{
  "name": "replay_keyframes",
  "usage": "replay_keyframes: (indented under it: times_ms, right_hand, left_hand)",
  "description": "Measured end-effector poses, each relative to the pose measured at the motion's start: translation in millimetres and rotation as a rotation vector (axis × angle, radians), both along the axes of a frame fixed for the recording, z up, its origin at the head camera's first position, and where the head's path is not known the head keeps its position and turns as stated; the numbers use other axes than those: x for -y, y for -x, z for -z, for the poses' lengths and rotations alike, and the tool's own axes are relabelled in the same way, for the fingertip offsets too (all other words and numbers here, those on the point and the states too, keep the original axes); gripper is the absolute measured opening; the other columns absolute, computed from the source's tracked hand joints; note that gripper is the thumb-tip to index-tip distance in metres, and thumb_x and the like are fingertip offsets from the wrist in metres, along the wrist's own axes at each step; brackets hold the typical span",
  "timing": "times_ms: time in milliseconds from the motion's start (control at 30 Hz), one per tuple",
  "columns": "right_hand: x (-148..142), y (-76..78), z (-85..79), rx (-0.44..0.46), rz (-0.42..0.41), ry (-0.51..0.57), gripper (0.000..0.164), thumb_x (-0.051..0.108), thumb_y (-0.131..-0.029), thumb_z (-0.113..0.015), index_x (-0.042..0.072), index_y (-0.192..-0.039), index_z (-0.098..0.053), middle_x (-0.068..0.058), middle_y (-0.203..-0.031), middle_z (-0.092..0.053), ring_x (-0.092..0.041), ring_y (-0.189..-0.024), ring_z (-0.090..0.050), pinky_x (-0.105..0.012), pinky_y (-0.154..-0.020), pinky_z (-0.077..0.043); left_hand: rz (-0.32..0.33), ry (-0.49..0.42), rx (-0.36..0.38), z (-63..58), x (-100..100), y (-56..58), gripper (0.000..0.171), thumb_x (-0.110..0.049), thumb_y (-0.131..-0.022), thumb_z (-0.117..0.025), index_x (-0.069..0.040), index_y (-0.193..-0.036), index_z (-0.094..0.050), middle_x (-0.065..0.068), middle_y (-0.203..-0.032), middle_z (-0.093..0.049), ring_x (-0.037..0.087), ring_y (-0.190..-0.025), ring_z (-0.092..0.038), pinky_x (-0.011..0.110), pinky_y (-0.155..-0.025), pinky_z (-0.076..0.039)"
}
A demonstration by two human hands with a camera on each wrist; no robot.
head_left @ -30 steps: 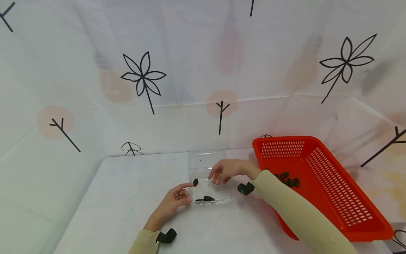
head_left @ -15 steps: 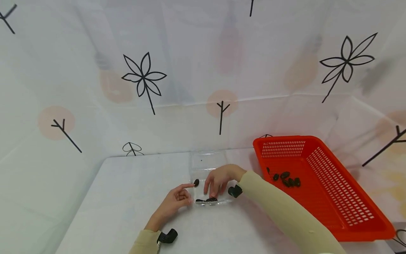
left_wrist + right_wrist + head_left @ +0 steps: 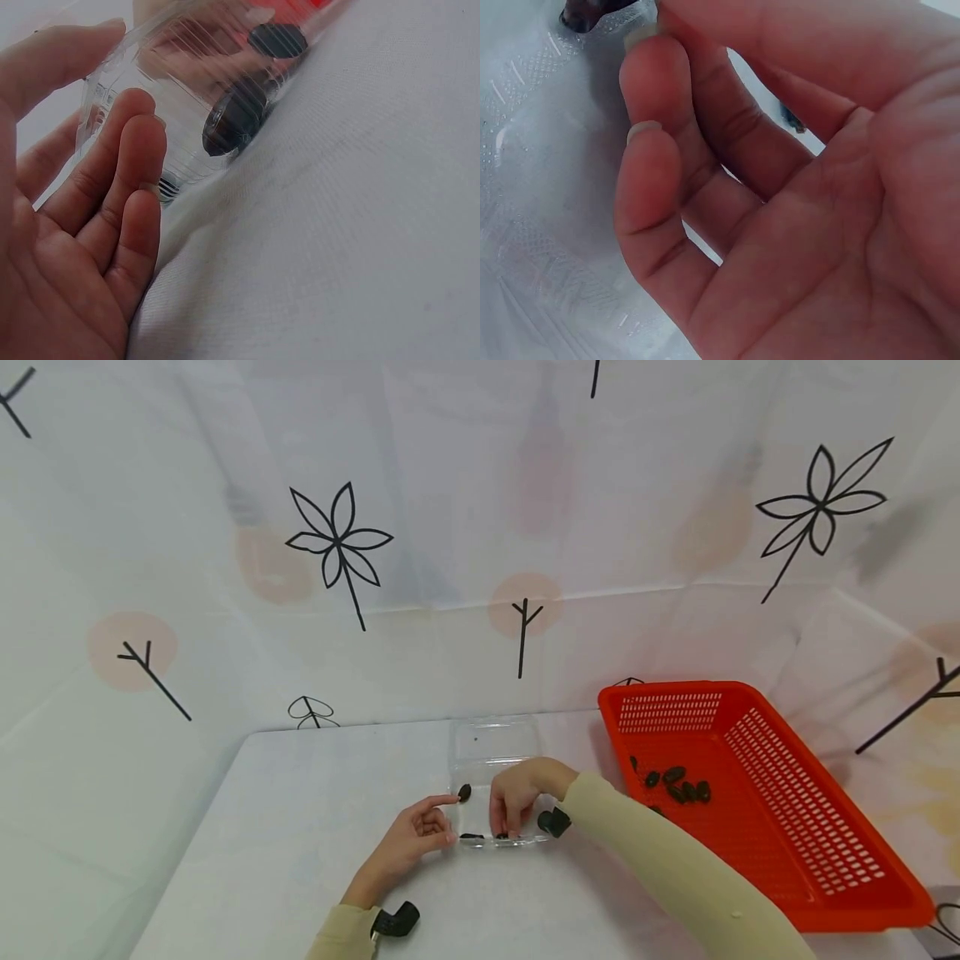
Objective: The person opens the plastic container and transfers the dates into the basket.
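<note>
A clear plastic box [image 3: 472, 814] with its lid [image 3: 510, 739] folded back lies on the white table. My left hand [image 3: 415, 828] rests at its left side, the index finger stretched to the rim beside a dark oval piece [image 3: 465, 792]. Other fingers are bent loosely near the clear wall in the left wrist view. My right hand [image 3: 517, 795] reaches down inside and pinches a dark oval piece [image 3: 502, 837] by the near wall, mostly hidden by the fingers. Left of it lies another dark oval piece [image 3: 472, 837]. Their exact kind is unclear.
To the right stands a red perforated plastic basket [image 3: 757, 852] with several dark oval pieces [image 3: 675, 774] in it. Behind the table [image 3: 300, 827] hangs a white cloth [image 3: 442, 527] printed with flowers and twigs.
My right hand has moved down and toward the near wall of the box, its fingers closing on a dark piece there. The left hand has stayed at the rim.
</note>
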State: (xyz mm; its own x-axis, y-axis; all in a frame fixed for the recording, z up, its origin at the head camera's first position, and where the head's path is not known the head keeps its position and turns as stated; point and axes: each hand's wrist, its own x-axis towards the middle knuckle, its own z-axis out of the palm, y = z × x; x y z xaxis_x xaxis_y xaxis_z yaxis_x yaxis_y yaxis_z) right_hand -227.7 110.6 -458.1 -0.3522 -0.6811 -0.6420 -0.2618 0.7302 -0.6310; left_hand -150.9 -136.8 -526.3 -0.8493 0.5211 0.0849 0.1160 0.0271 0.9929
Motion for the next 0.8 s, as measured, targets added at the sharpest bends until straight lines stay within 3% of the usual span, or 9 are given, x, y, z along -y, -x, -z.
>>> replay_keyframes:
  times_ms: [133,333,567,800]
  right_hand:
    - [0,-0.4,-2.3,-0.019,-0.017,0.01,0.019,-0.004,-0.08,-0.077,0.011,-0.093,-0.079,0.008,-0.076,-0.066,-0.004,-0.064,-0.052,-0.019,-0.057,-0.041]
    - [-3,-0.3,-10.8,-0.006,-0.015,0.044,0.017,0.001,-0.084,-0.076,0.017,-0.092,-0.077,0.002,-0.083,-0.07,-0.007,-0.069,-0.055,-0.023,-0.063,-0.044]
    - [-8,-0.3,-19.0,0.001,0.042,0.094,0.014,0.002,-0.086,-0.074,0.012,-0.094,-0.076,0.004,-0.08,-0.068,-0.008,-0.069,-0.055,-0.022,-0.063,-0.046]
    - [-30,-0.3,-34.0,-0.101,0.132,0.169,0.009,0.007,-0.088,-0.074,0.014,-0.094,-0.074,0.001,-0.083,-0.068,-0.013,-0.074,-0.058,-0.03,-0.072,-0.052]
  left_hand:
    - [0.001,0.001,0.006,-1.1,0,-0.3,0.058,0.001,-0.088,-0.072,0.007,-0.14,-0.048,0.005,-0.088,-0.06,0.008,-0.074,-0.058,0.022,-0.068,-0.05]
    - [0.001,0.007,0.008,0.1,1,0.6,0.059,0.0,-0.088,-0.073,0.007,-0.141,-0.047,0.005,-0.088,-0.06,0.008,-0.073,-0.058,0.021,-0.067,-0.049]
    - [-0.004,0.007,0.006,0.7,1,0.6,0.058,0.0,-0.088,-0.073,0.007,-0.14,-0.048,0.004,-0.087,-0.06,0.008,-0.073,-0.058,0.021,-0.067,-0.049]
    - [0.01,-0.01,-0.004,1.9,1,0.7,0.057,0.002,-0.088,-0.071,0.008,-0.14,-0.048,0.004,-0.087,-0.061,0.008,-0.074,-0.059,0.022,-0.068,-0.05]
